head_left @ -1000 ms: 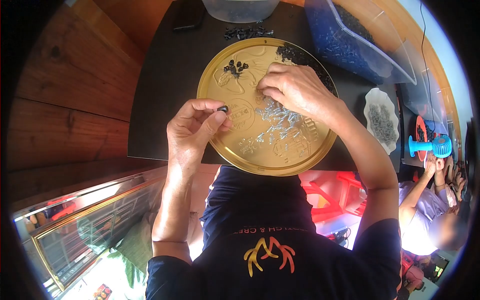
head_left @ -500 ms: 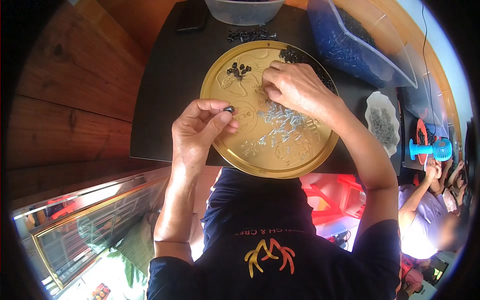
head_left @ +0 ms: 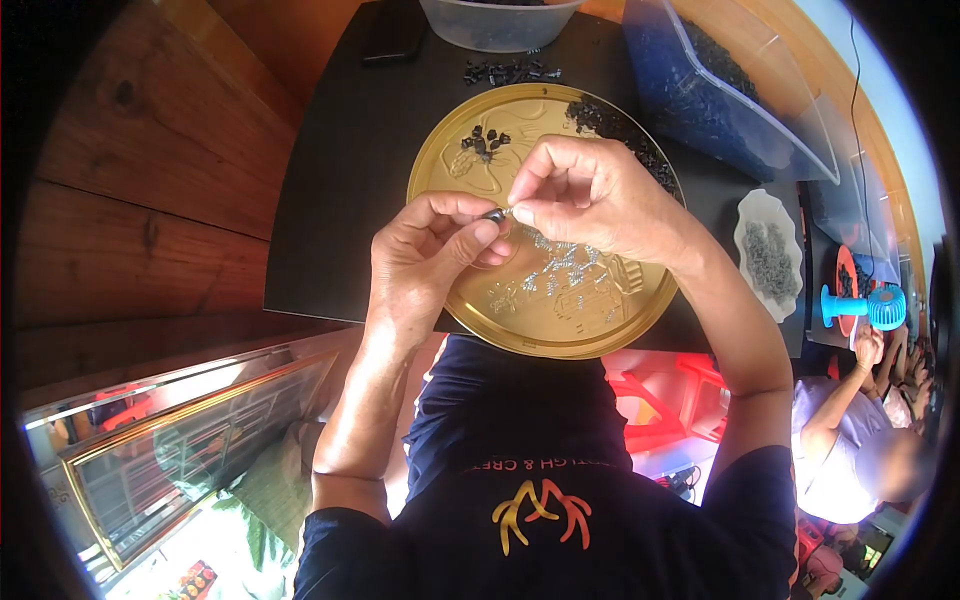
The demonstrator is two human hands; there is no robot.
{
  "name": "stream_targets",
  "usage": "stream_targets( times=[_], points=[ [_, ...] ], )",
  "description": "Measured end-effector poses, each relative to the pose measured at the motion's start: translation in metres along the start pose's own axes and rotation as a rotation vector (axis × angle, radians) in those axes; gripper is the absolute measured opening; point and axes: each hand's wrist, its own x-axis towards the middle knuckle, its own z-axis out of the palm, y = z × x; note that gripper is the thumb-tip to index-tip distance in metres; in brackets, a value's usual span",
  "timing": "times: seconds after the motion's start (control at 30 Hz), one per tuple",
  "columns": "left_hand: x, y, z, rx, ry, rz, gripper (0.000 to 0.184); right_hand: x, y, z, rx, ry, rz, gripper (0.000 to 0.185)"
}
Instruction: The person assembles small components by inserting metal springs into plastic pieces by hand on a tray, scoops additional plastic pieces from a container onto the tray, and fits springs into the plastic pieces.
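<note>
Between the thumb and fingers of my left hand (head_left: 430,245) is a small black plastic part (head_left: 494,215), held above the golden round tray (head_left: 440,130). My right hand (head_left: 600,195) pinches a tiny metal spring (head_left: 509,211) against the end of that part. Loose silver springs (head_left: 565,268) lie spread on the tray below my right hand. Near the tray's far left sits a small cluster of black parts (head_left: 485,142). A larger heap of black pieces (head_left: 610,118) covers its far right edge, partly hidden by my right hand.
Black pieces (head_left: 510,73) lie beyond the tray, by a clear tub (head_left: 500,30) and a dark flat object (head_left: 393,38). To the right stand a large clear bin (head_left: 690,110), a white dish of small pieces (head_left: 768,250) and a blue fan (head_left: 885,306). Another person (head_left: 840,440) sits at right.
My right hand has lifted off the tray and come left to my left hand, now with a spring. My left hand has shifted slightly right with the black part.
</note>
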Motion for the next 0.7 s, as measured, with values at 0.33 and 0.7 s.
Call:
stream_targets(
  times=[0.33, 0.7],
  points=[
    [-0.010, 0.001, 0.008, -0.146, -0.030, -0.078, 0.015, -0.004, 0.002, -0.001, 0.165, -0.063, 0.189, 0.013],
    [-0.007, 0.003, -0.003, -0.210, -0.102, -0.091, 0.014, 0.041, 0.030, -0.036, -0.359, 0.180, 0.057, 0.024]
  ],
)
